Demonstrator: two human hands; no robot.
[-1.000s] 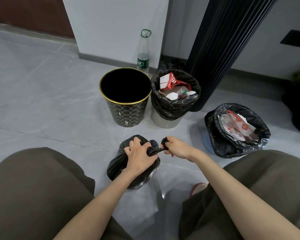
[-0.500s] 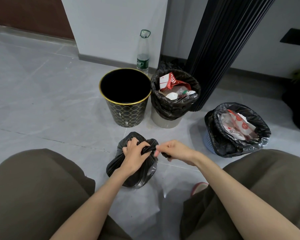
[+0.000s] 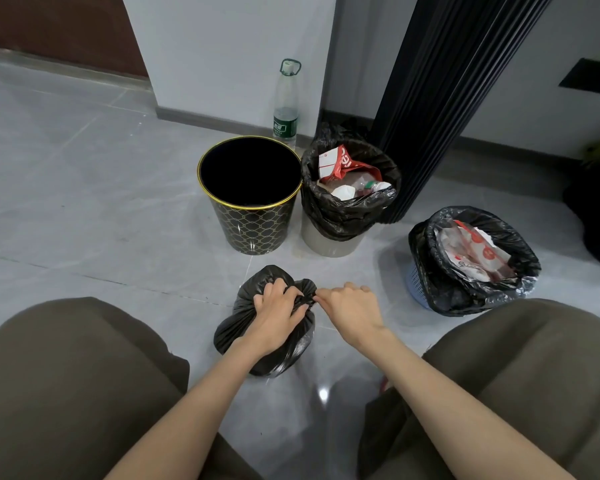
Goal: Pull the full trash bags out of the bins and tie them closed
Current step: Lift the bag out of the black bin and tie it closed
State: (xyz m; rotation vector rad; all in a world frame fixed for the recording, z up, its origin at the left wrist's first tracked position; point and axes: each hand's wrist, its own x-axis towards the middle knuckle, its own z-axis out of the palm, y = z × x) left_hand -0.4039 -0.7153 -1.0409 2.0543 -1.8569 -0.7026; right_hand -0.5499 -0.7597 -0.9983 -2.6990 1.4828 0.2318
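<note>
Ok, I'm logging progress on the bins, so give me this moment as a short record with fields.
black bag: on the floor, out of its bin, neck gathered; cannot tell if a knot is finished
left hand: grips the gathered neck
right hand: pinches the end of the neck
black-and-gold bin: no liner showing, inside dark
white bin: lined, full of trash, bag not pulled out
blue basket bin: lined, full, bag not pulled out
bottle: upright behind the black-and-gold bin

Glossy crinkled plastic bag (image 3: 267,327); polished grey floor tiles (image 3: 101,220)
</note>
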